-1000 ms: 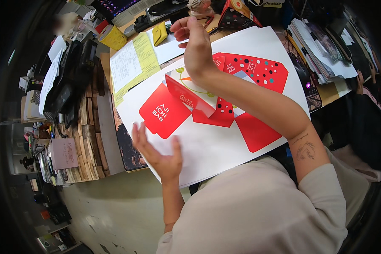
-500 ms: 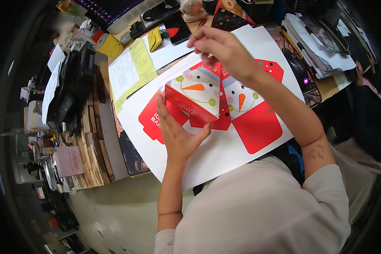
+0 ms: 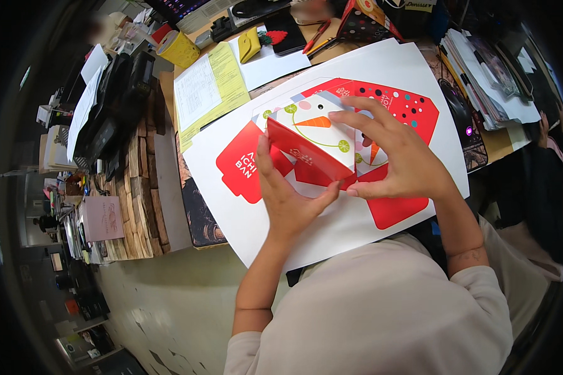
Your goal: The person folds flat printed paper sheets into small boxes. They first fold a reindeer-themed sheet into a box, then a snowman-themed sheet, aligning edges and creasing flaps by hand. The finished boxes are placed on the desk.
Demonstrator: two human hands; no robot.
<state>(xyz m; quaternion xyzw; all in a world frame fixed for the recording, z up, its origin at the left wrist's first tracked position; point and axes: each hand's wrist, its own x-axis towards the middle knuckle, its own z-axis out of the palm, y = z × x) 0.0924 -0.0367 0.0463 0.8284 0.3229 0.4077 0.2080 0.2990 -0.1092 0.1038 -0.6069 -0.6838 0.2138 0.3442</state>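
Note:
A small folded paper box [image 3: 316,129] with a red side and a white snowman-face side is between my two hands. My left hand [image 3: 286,197] holds it along the lower red edge, with fingers at the left end and the thumb near the lower corner. My right hand [image 3: 406,153] curves round its right end, index finger on the white face and thumb close to the lower corner. Beneath the box lies a large white sheet [image 3: 231,219] printed with a flat red box pattern [image 3: 397,214], partly covered by my hands.
Left of the sheet are a yellow-edged paper [image 3: 200,94] and a black office machine [image 3: 116,109]. Beyond it sit a yellow pouch [image 3: 249,45], a dark phone [image 3: 292,42] and several pens [image 3: 319,44]. On the right, a mouse [image 3: 458,112] is near stacked papers [image 3: 481,75].
My right hand has come down from above the box and now holds its right end. My left hand keeps its hold. The whole view has shifted slightly.

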